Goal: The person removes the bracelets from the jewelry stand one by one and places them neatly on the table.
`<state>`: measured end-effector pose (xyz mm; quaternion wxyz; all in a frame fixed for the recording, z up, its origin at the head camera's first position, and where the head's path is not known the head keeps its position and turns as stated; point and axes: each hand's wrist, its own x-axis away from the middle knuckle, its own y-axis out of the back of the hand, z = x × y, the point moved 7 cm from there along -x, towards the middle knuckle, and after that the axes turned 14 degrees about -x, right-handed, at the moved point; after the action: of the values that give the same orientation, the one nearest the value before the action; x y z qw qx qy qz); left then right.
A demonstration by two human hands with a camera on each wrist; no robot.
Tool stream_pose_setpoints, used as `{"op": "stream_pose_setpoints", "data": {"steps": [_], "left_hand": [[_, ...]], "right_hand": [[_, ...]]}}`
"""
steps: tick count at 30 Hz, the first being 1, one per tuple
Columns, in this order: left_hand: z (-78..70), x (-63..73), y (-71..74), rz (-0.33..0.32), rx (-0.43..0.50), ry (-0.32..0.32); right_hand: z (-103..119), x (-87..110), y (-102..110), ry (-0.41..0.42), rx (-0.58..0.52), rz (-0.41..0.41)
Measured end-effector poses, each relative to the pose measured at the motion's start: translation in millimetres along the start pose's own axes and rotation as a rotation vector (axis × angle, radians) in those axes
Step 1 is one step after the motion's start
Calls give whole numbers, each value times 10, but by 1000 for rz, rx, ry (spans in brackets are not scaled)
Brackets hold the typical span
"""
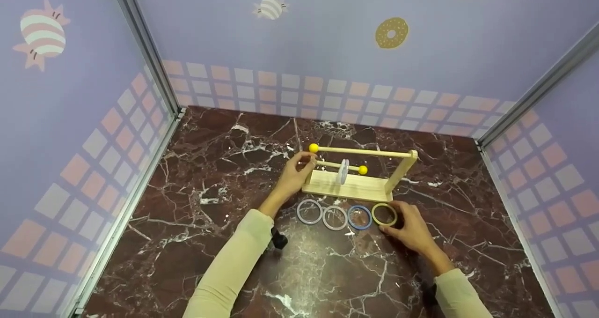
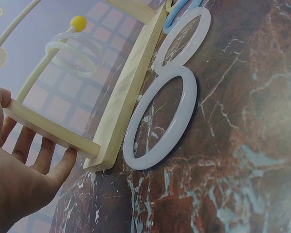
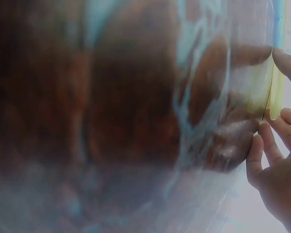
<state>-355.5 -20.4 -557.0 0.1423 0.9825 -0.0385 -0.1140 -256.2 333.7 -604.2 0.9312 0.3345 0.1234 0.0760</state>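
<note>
A wooden rack [image 1: 323,181] has two horizontal rods, each ending in a yellow ball [image 1: 362,170]. My left hand [image 1: 293,175] grips its left upright [image 2: 53,127], thumb at the top end and fingers along the outer side. Pale rings [image 1: 344,171] hang on the lower rod. In front of the rack, flat on the table, lie a lavender ring [image 2: 190,94], a pale pinkish ring [image 1: 335,229], a blue ring [image 1: 360,228] and a yellow ring [image 1: 373,213]. My right hand [image 1: 412,226] pinches the yellow ring between thumb and fingers at its right side.
The dark red marbled tabletop [image 1: 327,280] is shiny and veined with white. Purple panels with printed sweets and checks [image 1: 299,41] enclose it at the back and both sides, joined by metal corner posts [image 1: 149,46].
</note>
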Motion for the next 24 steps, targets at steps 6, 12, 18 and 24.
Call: {"op": "stream_pose_setpoints", "data": {"steps": [6, 12, 18, 24], "left_hand": [[-7, -5, -8, 27, -19, 1], [1, -7, -1, 20, -9, 1], [-27, 5, 5, -16, -30, 0], [-208, 76, 42, -16, 4, 17]], "right_hand": [[-11, 22, 10, 0, -7, -13], [19, 7, 17, 29, 6, -18], [16, 11, 8, 17, -4, -7], [12, 15, 9, 13, -10, -6]]}}
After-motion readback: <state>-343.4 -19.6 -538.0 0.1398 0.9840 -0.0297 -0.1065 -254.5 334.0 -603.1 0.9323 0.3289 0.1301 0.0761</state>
